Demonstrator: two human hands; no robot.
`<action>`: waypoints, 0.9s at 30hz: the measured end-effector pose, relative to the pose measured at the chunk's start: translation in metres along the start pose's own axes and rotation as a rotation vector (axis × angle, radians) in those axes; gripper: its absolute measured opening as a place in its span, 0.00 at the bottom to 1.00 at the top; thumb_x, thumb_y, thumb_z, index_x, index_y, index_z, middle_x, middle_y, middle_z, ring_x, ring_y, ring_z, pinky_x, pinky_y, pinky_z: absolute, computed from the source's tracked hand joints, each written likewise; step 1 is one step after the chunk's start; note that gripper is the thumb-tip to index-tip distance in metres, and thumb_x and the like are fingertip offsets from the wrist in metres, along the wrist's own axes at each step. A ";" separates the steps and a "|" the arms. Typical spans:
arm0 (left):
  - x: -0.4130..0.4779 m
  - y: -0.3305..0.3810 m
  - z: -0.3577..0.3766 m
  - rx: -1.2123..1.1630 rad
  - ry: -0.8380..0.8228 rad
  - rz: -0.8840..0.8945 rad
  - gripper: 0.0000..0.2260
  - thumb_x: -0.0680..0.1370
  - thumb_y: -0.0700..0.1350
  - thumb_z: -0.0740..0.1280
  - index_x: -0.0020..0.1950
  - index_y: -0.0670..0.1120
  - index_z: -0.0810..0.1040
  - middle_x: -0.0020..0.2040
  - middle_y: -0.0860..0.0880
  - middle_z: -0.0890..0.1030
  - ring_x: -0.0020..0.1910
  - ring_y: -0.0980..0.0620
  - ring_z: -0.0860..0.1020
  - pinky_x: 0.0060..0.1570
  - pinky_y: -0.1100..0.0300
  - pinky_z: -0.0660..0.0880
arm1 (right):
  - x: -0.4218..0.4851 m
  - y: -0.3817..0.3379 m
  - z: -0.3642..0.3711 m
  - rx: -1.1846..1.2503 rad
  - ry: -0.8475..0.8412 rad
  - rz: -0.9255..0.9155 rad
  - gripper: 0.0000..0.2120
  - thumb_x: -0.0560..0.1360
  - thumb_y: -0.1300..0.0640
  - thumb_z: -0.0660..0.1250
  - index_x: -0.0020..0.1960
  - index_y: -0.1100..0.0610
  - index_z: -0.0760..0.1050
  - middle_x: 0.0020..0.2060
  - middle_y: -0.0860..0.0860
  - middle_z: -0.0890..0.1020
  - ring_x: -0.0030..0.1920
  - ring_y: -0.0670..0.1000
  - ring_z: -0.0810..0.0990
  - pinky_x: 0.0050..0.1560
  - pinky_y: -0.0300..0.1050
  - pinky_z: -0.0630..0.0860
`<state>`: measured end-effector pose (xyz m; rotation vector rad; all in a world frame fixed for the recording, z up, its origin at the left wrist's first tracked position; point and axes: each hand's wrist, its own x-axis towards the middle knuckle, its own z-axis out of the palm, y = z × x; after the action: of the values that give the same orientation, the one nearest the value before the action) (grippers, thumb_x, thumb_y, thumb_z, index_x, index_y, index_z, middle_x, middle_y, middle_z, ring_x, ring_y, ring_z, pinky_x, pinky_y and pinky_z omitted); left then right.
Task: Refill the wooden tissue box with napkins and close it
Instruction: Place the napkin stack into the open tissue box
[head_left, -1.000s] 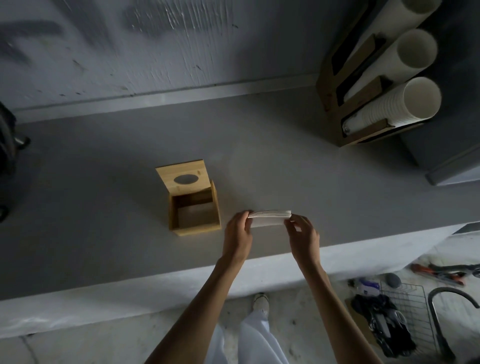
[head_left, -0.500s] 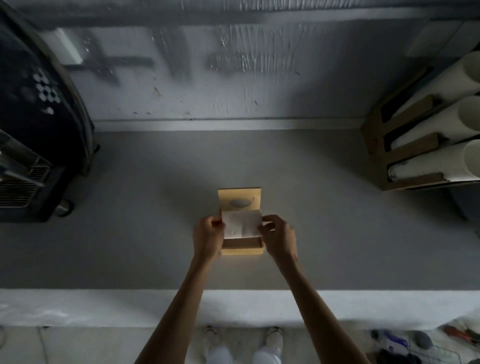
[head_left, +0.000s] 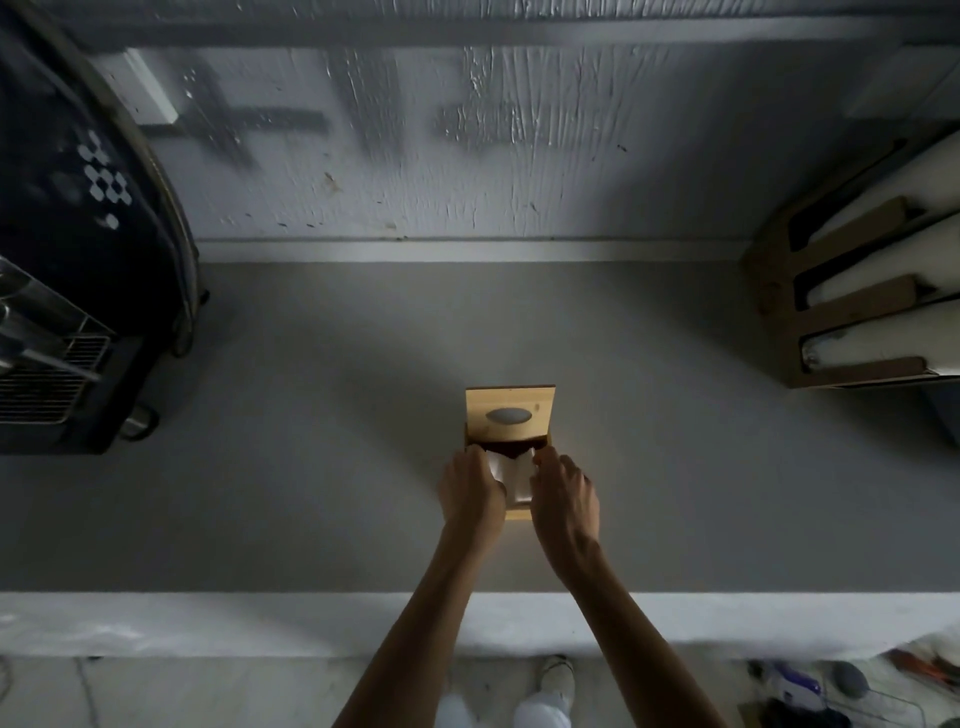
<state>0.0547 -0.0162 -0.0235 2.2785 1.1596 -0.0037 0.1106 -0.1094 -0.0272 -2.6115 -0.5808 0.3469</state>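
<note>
Wooden tissue box (head_left: 517, 514), hinged lid (head_left: 509, 415) w/ oval slot upright; both hands' fingers (head_left: 475, 457) pinch white folded napkins (head_left: 511, 480) inside.

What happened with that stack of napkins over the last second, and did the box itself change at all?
Both hands carried the napkins from the right of the wooden tissue box to over its opening, then lowered them in. The left hand and right hand now press the stack, bent in the middle, down between the walls. The lid stayed open and upright, and the box stayed on the grey counter.
</note>
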 end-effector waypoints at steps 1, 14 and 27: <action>0.000 0.000 0.002 0.009 -0.002 0.010 0.14 0.76 0.39 0.66 0.61 0.40 0.74 0.58 0.41 0.79 0.58 0.43 0.77 0.57 0.53 0.75 | -0.001 -0.001 0.001 -0.013 -0.022 0.003 0.08 0.80 0.60 0.60 0.57 0.58 0.73 0.48 0.55 0.80 0.37 0.49 0.73 0.33 0.38 0.68; 0.009 -0.023 0.012 0.170 0.101 0.395 0.14 0.67 0.39 0.77 0.51 0.40 0.79 0.45 0.41 0.84 0.39 0.43 0.82 0.35 0.53 0.81 | 0.006 0.004 0.004 -0.101 -0.095 -0.257 0.10 0.75 0.60 0.68 0.56 0.54 0.79 0.54 0.51 0.82 0.52 0.52 0.79 0.48 0.44 0.77; 0.035 -0.003 -0.005 0.674 -0.251 0.387 0.12 0.80 0.45 0.60 0.55 0.42 0.80 0.54 0.45 0.83 0.55 0.45 0.81 0.53 0.56 0.75 | 0.036 -0.003 0.041 -0.313 -0.222 -0.325 0.16 0.76 0.55 0.65 0.64 0.51 0.76 0.61 0.50 0.80 0.67 0.52 0.71 0.69 0.44 0.59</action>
<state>0.0732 0.0136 -0.0296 2.9425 0.6206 -0.5945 0.1278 -0.0758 -0.0663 -2.7206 -1.2047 0.4746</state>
